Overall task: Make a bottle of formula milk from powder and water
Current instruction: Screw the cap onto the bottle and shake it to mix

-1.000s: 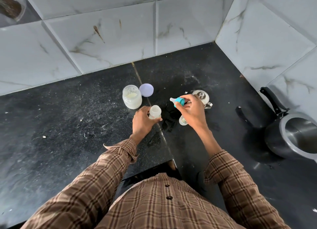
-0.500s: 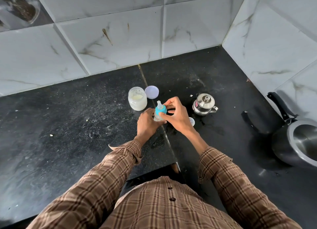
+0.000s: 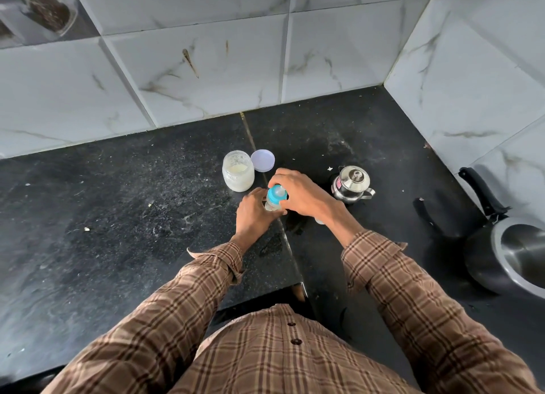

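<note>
From the head camera, a small baby bottle [image 3: 272,205] stands on the black counter [image 3: 118,216], just to the left of the seam between its two slabs. Its long axis runs upright, with the clear teat [image 3: 278,191] pointing up and leaning a little toward the camera's right in this wide view. A blue collar [image 3: 274,198] sits round the neck under the teat.

The left hand [image 3: 254,213] is wrapped round the lower body of the bottle, fingers curled about it, hiding most of the body. The right hand [image 3: 300,193] comes over from the right, its fingers and thumb curved round the blue collar and gripping it from above.

Just behind the bottle, to the left, stands an open jar [image 3: 238,175] with pale powder in its lower part. Its round pale lid [image 3: 262,160] lies flat on the counter, touching or almost touching the jar's right side. To the right of the hands, set apart from them, stands a small steel pot [image 3: 351,184] with a knobbed lid on. A dark pan [image 3: 507,255] with a black handle sits at the far right edge. Both sleeves [image 3: 413,290] are brown check.
</note>
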